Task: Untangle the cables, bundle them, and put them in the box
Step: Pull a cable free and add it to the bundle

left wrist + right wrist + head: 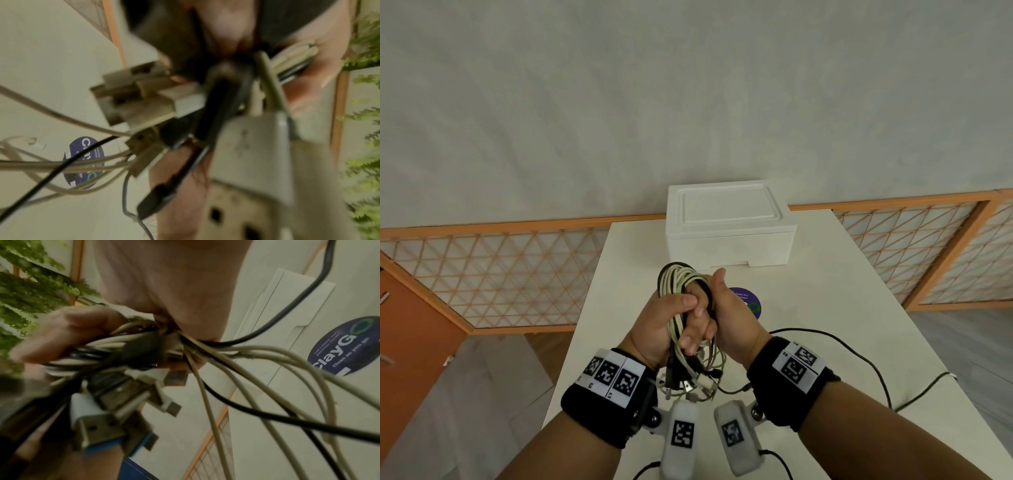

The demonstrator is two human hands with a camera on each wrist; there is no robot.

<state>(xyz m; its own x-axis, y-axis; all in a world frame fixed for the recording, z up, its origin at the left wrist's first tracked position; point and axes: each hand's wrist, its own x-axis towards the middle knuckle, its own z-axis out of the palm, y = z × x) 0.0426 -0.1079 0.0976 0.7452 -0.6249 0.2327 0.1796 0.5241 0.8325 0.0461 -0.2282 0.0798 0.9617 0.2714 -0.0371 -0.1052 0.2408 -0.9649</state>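
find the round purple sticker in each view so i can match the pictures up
Head: the purple sticker lies on the table right of centre, just beyond the right hand.
Left wrist: lower left, behind dangling cables.
Right wrist: right edge, mid height.
Shared landmark: the white box, closed, stands just beyond the sticker; in the right wrist view it borders it.

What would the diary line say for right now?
left hand: grips cable bundle | right hand: grips it too | box: lid on

Indoor room: white table (pixel 825 308), orange lattice railing (pixel 517 267), plain wall (pixel 688 85).
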